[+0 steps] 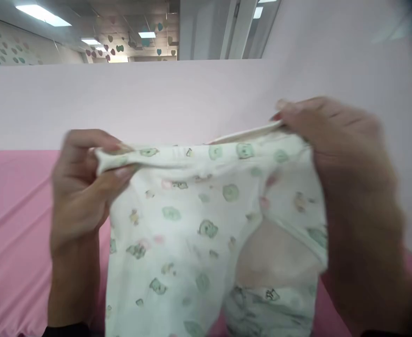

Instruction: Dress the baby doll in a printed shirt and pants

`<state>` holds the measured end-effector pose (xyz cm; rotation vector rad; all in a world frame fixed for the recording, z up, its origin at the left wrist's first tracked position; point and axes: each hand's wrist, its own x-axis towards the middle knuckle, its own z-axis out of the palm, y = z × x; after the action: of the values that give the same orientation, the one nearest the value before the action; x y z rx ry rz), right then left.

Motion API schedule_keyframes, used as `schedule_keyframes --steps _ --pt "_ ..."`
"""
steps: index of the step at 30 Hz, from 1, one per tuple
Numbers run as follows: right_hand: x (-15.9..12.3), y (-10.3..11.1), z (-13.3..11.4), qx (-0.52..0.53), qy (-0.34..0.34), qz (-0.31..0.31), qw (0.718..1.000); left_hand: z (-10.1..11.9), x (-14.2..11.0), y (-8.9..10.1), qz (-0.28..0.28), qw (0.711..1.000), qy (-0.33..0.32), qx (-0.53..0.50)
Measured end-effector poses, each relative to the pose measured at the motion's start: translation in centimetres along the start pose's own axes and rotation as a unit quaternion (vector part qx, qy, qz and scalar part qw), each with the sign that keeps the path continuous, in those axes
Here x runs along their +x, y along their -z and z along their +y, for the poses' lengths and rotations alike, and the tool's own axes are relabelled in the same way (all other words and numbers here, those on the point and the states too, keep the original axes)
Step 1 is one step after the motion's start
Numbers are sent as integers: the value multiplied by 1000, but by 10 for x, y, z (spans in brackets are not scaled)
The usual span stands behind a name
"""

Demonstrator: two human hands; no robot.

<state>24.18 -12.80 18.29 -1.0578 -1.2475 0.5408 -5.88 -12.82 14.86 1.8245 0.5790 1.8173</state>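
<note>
A pair of child's underpants (188, 234), white with green, pink and yellow prints, hangs spread upright between my hands. At the left end of its waistband, my left hand (86, 187) pinches the folded edge between thumb and fingers. My right hand (339, 135), blurred by motion and a little higher, grips the right end of the waistband and pulls it up at a slant. Below the right side, a curved, bound opening shows in the cloth. More printed fabric (272, 309) shows beneath this opening; whether it belongs to the same garment I cannot tell.
Pink cloth (16, 234) covers the surface behind and left of my hands. A pale partition (139, 103) stands upright ahead, and a light wall (353, 56) rises on the right. Hanging heart decorations (118, 48) and ceiling lights (42, 15) show beyond the partition.
</note>
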Motion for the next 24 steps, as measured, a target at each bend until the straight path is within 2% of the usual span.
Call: schedule_keyframes --steps 3,6,9,11,14,19,21,24 --pt "1 -16 17 8 -93 -3 996 -30 14 -5 -85 989 98 73" --pt "10 -28 66 5 -165 -25 986 -66 23 0 -194 946 217 145" --pt "20 -31 116 27 -215 -86 973 -94 24 4 -262 903 276 201" --pt "24 -28 136 20 -233 -127 964 -107 23 4 -280 884 291 235" --pt "28 -20 148 -21 -234 -211 949 -116 22 3 -291 869 301 264" --pt "35 -8 152 -96 -200 -343 913 -118 24 2 -312 856 311 271" --pt "38 -6 156 -135 -179 -365 904 -117 26 2 -321 850 316 274" --pt "41 -6 163 -170 -151 -347 910 -115 27 0 -343 842 320 269"
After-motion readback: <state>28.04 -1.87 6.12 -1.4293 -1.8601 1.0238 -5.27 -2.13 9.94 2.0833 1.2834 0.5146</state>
